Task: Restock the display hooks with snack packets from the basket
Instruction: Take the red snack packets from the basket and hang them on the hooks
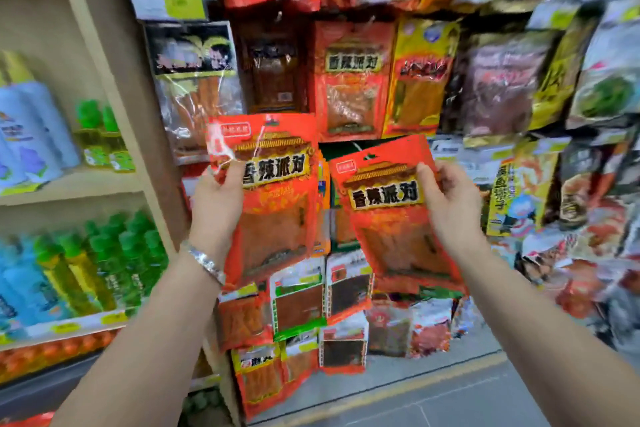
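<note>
Head view | left hand [214, 201] pinches left red packet [277, 191] at its edge; right hand [453, 204] grips right red packet [391, 218] | hung matching packet [351, 80] above the fingers | best: keep hang hole [369, 156] clear of fingers and thread one packet at a time.

We hold two red packets with yellow title bands. The left packet [273, 204] sits upright, below-left of the hanging matching packet [351, 80]; the right packet [391, 215] tilts, below-right of it.
</note>
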The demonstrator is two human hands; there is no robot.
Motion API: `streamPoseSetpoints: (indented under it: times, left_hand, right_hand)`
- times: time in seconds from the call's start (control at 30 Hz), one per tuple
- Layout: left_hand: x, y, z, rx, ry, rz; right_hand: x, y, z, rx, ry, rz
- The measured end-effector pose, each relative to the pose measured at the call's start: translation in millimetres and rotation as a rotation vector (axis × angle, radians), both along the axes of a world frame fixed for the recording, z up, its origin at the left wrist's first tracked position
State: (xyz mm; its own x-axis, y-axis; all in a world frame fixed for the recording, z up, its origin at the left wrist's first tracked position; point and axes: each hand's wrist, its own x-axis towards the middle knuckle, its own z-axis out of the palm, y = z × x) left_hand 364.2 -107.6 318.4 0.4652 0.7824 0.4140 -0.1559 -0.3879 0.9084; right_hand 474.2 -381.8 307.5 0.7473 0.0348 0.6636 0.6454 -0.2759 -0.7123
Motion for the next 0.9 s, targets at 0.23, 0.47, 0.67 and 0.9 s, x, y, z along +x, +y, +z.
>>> streamPoseSetpoints:
  times: [0.23,0.47,0.67,0.9]
  left_hand:
    - [71.8,9.5,51.2,0.035,-0.146,-0.010]
    - [119.0,16.3,90.7,0.015,-0.251,-0.152]
    - [149.4,20.1,99.9,-0.005,-0.278,-0.251]
    - [172.6,10.3,100.6,-0.108,-0.279,-0.283]
  right_hand:
    - [91.0,21.4,71.9,0.161,-0.118,0.023]
    - [170.7,57.3,119.2,0.399,-0.066,0.095]
    - [202.8,86.5,143.5,0.535,0.044,0.150]
    - [231.5,97.9,142.5,0.605,0.219,0.275]
